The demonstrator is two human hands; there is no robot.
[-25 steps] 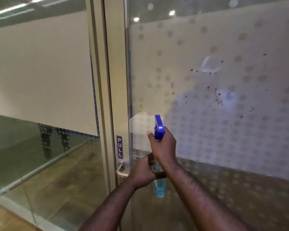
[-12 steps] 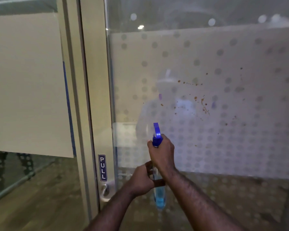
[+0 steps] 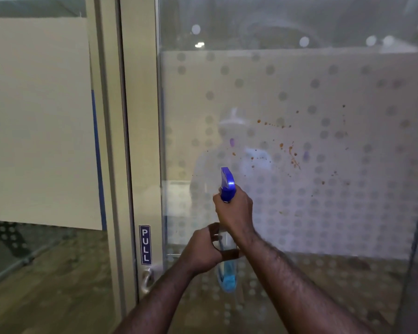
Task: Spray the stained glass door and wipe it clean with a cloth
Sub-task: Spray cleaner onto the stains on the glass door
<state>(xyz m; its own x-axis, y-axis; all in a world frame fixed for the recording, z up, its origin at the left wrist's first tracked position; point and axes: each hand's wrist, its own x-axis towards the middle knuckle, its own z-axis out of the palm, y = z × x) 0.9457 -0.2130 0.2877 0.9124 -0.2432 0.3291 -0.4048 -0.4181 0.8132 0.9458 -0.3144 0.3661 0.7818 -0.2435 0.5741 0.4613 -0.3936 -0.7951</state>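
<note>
From the head camera, we hold the spray bottle (image 3: 227,189) upright in front of the glass door (image 3: 299,213). Our right hand (image 3: 235,210) is wrapped tight around its neck. Our left hand (image 3: 203,251) grips the bottle lower down. The brown stains (image 3: 292,153) sit up and to the right, nearer our right hand. We see no cloth. The frosted dotted glass stands in a pale frame (image 3: 140,141) with a PULL sign (image 3: 145,244).

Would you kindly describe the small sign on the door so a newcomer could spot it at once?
Start at the frosted glass door with its dotted pattern, then move left to the pale frame beside the glass. Low on it, just above the metal handle, sits a narrow dark blue sign. It alone bears lettering: PULL, in white, stacked vertically.
</note>
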